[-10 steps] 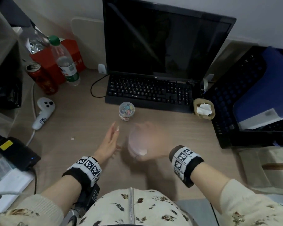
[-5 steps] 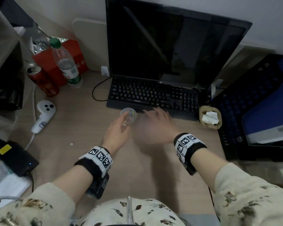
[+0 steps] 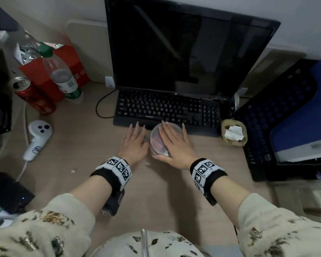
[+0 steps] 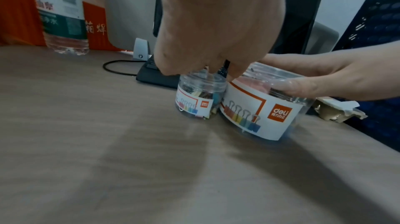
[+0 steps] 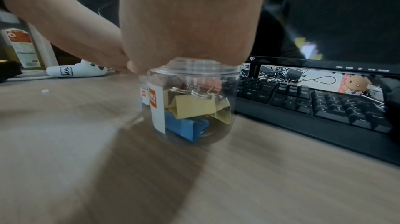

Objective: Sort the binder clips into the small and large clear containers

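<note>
Two clear labelled jars stand side by side, touching, just in front of the keyboard. The small container holds small coloured binder clips. My left hand covers it from above, fingertips curled down onto its lid rim. The large container holds big clips, a yellow one above a blue one. My right hand lies over its lid with the thumb pressed against the side wall. Both jars rest on the desk.
A black keyboard and a dark monitor stand right behind the jars. A small paper tray with tissue and a dark crate are on the right. A white controller, a red can and a bottle are on the left.
My right hand carried the large container forward from near my body and set it down beside the small one. My left hand reached forward and closed over the small container.
</note>
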Available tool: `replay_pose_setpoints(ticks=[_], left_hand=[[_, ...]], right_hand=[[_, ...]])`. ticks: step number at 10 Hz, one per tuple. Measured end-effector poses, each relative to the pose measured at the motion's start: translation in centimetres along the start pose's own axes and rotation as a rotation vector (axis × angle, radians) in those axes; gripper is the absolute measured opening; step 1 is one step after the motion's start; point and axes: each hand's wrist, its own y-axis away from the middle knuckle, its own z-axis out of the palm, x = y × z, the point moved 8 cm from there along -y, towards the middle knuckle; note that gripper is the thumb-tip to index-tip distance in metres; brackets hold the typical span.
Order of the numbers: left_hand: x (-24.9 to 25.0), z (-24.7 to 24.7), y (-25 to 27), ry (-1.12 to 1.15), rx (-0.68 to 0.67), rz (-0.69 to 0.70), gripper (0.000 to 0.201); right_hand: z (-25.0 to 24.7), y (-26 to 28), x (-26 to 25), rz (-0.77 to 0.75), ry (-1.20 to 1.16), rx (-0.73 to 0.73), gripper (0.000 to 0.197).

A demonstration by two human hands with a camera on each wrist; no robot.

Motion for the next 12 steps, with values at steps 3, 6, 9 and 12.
replay_pose_setpoints(ticks=[3, 6, 9, 12], left_hand=[[-1.9, 1.1, 2.0, -0.005, -0.001, 0.040, 0.057], [-1.9, 1.1, 2.0, -0.005, -0.076, 0.016, 0.058], [-1.5, 0.7, 1.7, -0.052, -0.117, 0.008, 0.059], [-1.0, -1.8, 1.7, 0.274, 0.157, -0.042, 0.062]], right_hand=[[0.0, -0.1, -0.5, -0.080, 0.006, -0.043, 0.101], [-0.1, -0.2, -1.1, -0.071, 0.023, -0.099, 0.101], [-0.1, 0.0, -1.3, 0.061, -0.090, -0.085, 0.094], [-0.6, 2.4, -1.7, 0.120, -0.276, 0.023, 0.076]])
